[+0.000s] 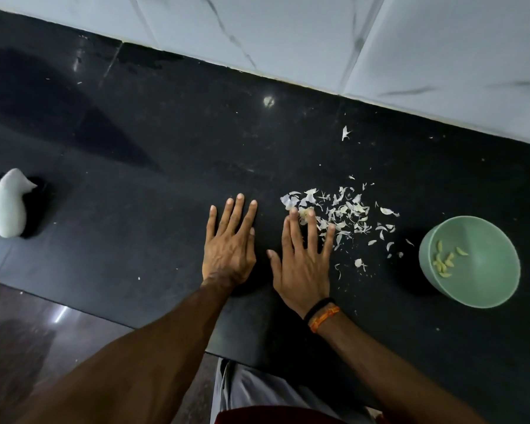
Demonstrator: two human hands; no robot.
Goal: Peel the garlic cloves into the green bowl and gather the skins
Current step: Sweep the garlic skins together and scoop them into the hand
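Both hands lie flat on the black surface (166, 133), fingers straight, neither grip grasping anything. The left hand (230, 249) rests on bare stone; the right hand (302, 264) has its fingertips (310, 213) on the near edge of the garlic skins (346, 214) — a loose scatter spreading toward the green bowl (484, 289). Peeled cloves (444, 263) sit inside that bowl. A white object (10, 203) lies far left.

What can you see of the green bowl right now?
The green bowl is a smooth, matte pale-green round bowl, plastic or ceramic by its look. It stands on the black counter to the right of the scattered skins. A small cluster of peeled cloves lies inside. Neither hand touches it.
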